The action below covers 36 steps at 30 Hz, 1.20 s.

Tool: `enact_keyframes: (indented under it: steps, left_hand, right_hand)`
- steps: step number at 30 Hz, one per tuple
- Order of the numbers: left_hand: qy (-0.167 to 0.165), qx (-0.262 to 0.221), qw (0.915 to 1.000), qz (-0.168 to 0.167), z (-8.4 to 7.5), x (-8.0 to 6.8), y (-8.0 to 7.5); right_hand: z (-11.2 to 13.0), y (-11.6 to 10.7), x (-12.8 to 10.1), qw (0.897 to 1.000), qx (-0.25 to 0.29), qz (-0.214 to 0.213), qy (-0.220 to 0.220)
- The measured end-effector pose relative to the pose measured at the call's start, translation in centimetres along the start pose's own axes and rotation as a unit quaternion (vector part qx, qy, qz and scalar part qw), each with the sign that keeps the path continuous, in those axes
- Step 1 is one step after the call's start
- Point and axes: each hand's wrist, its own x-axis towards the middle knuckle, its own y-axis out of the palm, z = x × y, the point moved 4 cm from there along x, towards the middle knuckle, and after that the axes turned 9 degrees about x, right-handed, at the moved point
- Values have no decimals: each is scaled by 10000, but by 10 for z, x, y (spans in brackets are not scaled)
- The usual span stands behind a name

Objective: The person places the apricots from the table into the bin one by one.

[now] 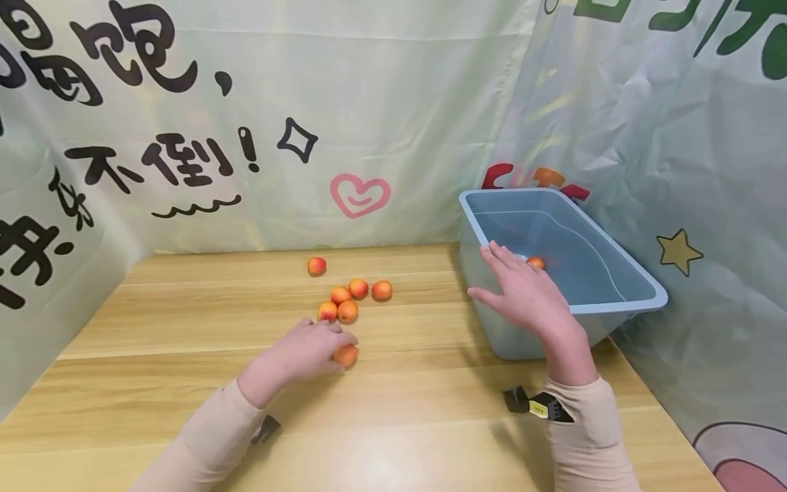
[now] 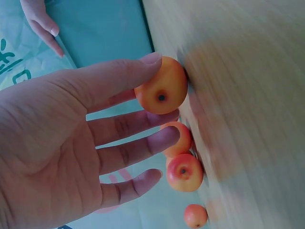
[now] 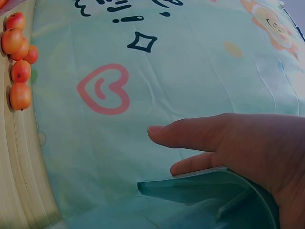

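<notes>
My left hand (image 1: 307,350) reaches over the table's middle and pinches an apricot (image 2: 167,86), orange with a dark stem hollow, between thumb and index finger. Its other fingers stretch out loosely past the fruit. Just beyond that hand, several orange-red apricots (image 1: 348,311) lie in a loose cluster, one of them (image 1: 316,266) set apart toward the back. At the right, my right hand (image 1: 522,290) is over the near left rim of a blue plastic bin (image 1: 556,309), fingers extended and holding nothing. Inside the bin an apricot (image 1: 536,262) shows, partly hidden by that hand.
The wooden table (image 1: 184,355) meets a pale printed cloth (image 1: 393,123) hanging behind it and along both sides. The bin stands at the table's right edge, against the cloth. Black wrist devices (image 1: 537,405) sit at both sleeves.
</notes>
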Motion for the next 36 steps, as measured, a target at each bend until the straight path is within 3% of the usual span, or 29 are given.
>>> enact_keyframes:
  steps: [8, 18, 25, 36]
  left_hand:
    - [77, 68, 9999, -98, -2, 1, 1]
    - [127, 344, 9964, -766, -4, 8, -7]
    - [114, 320, 9913, -1269, -1, 21, -17]
    - [-99, -50, 9905, -1370, 9, 47, -28]
  right_hand:
    - [0, 0, 0, 10000, -4, 10, 6]
    - [2, -1, 0, 10000, -13, 11, 7]
    - [2, -1, 0, 10000, -47, 22, -9]
    - [1, 0, 0, 9999, -98, 38, -34]
